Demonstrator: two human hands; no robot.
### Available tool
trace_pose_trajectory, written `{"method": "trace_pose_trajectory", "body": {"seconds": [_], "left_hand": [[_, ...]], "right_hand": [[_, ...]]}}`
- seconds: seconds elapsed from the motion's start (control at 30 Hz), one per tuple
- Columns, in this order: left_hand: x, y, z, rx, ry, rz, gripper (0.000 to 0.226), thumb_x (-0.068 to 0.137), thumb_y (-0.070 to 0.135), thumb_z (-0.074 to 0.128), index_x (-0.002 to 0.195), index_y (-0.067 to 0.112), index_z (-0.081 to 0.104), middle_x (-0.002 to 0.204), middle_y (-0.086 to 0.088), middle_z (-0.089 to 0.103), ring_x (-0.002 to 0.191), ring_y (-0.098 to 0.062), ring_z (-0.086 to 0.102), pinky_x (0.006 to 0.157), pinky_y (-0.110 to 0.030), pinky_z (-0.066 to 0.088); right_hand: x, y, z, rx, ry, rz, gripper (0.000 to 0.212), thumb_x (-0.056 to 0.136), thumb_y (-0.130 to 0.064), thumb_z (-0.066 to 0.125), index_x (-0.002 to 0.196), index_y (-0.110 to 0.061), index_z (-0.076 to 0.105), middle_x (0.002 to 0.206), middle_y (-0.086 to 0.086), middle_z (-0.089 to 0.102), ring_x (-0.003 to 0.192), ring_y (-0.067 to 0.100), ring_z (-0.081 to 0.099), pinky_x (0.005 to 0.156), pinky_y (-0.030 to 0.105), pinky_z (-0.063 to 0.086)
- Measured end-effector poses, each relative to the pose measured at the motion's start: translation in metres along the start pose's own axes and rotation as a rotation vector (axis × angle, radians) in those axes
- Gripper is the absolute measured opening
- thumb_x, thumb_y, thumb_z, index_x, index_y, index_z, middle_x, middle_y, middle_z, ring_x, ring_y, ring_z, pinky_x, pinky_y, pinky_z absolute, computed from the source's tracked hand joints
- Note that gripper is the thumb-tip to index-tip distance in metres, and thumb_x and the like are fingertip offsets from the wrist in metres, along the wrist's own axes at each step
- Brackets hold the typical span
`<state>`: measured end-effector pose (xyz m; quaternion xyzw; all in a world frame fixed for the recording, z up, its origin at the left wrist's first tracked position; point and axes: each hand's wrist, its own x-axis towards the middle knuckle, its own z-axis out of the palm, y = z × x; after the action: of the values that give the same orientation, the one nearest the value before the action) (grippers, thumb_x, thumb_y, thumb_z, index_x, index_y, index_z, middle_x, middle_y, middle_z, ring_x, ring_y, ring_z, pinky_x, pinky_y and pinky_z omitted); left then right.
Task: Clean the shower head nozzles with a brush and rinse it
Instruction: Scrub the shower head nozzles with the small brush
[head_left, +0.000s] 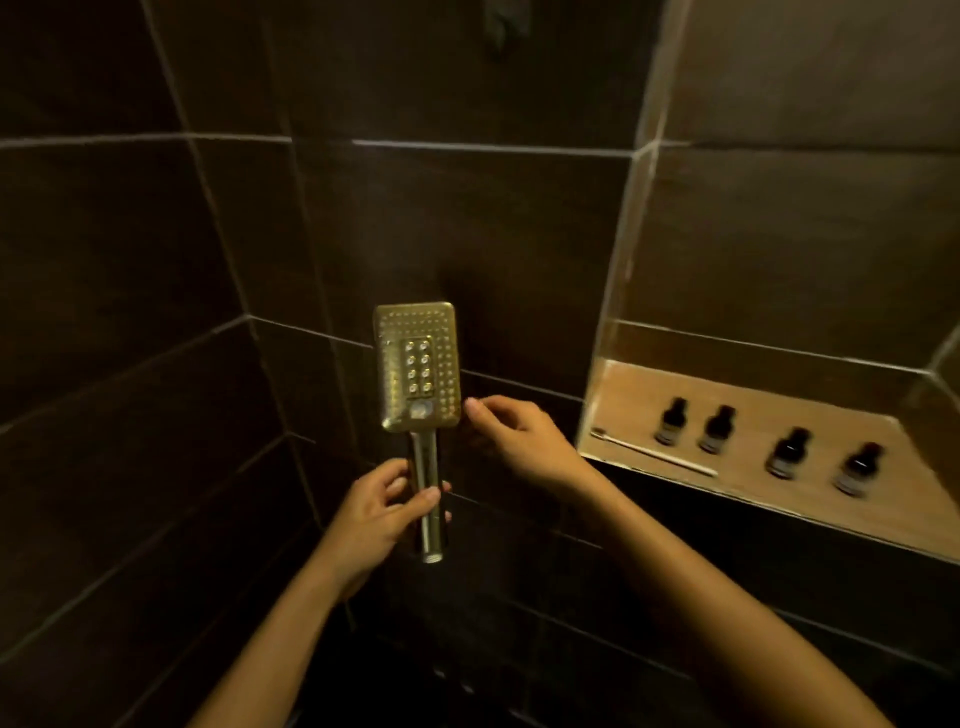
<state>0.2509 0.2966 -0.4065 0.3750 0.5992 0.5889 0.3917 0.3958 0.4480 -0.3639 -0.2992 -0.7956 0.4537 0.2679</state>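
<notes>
Head view: the left hand (382, 512) wraps the handle of the shower head (420, 366), fingers curled round the stem and thumb across the front, holding it upright with the nozzle face turned toward the camera, in front of the dark tiled wall (156, 260). No hose shows at the bottom of the handle. The right hand (519, 439) is loose and half open, holding nothing, its fingertips (474, 405) just beside the lower right corner of the head; whether they touch it I cannot tell. The brush (655, 453) lies on the niche shelf (779, 405) along its front edge near the left corner, bristles to the left, with four small bottles (717, 428) standing in a row behind and to its right.

The step in hand looks like getting the brush. To do it well, the left grip should stay firm and low on the handle so the face stays tilted to the light, while the right hand crosses to the shelf's front edge and pinches the brush mid-handle, keeping low and clear of the bottles, which would tip easily
</notes>
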Motion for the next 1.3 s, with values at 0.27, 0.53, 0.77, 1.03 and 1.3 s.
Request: {"method": "trace_pose_trajectory", "body": {"seconds": [0.27,0.53,0.77,1.03,1.3], "left_hand": [[-0.01,-0.06,0.078,-0.031,-0.078,-0.142,0.024,0.095,-0.001,0.064,0.118,0.006,0.062,0.114,-0.019,0.074,0.089,-0.033,0.077,0.071,-0.032,0.065],[-0.018,-0.079,0.114,-0.092,-0.068,-0.198,0.028,0.096,0.002,0.064,0.122,0.01,0.061,0.114,-0.015,0.075,0.098,-0.04,0.076,0.078,-0.04,0.065],[-0.02,-0.084,0.115,-0.079,-0.045,-0.179,0.025,0.097,0.004,0.063,0.118,0.018,0.061,0.121,-0.012,0.071,0.097,-0.036,0.077,0.078,-0.038,0.064],[-0.034,-0.088,0.105,-0.125,-0.065,-0.163,0.028,0.101,0.002,0.056,0.122,0.02,0.054,0.11,-0.017,0.062,0.084,-0.029,0.074,0.08,-0.047,0.063],[-0.062,-0.094,0.118,0.019,0.04,-0.168,0.006,0.105,0.026,0.052,0.11,0.025,0.055,0.086,-0.004,0.066,0.045,-0.014,0.054,0.04,-0.025,0.043]], "right_hand": [[-0.035,0.123,-0.134,-0.705,0.216,0.156,0.04,0.094,-0.01,0.068,0.133,-0.007,0.063,0.123,0.016,0.071,0.114,0.032,0.067,0.098,0.044,0.054],[-0.028,0.164,-0.168,-0.998,0.023,0.177,0.021,0.092,-0.001,0.064,0.111,-0.01,0.07,0.107,0.014,0.07,0.099,0.033,0.068,0.084,0.043,0.057],[-0.037,0.158,-0.169,-0.922,0.069,0.2,0.037,0.092,-0.009,0.07,0.128,-0.01,0.063,0.126,0.016,0.061,0.113,0.032,0.061,0.095,0.04,0.052],[-0.09,0.087,-0.131,-0.505,0.062,0.037,0.015,0.105,-0.024,0.048,0.119,-0.021,0.053,0.091,0.0,0.068,0.071,0.011,0.065,0.06,0.025,0.054],[-0.113,0.073,-0.077,-0.593,-0.235,-0.211,0.027,0.103,-0.044,0.044,0.11,-0.028,0.065,0.085,-0.013,0.065,0.076,0.002,0.062,0.064,0.018,0.049]]}}
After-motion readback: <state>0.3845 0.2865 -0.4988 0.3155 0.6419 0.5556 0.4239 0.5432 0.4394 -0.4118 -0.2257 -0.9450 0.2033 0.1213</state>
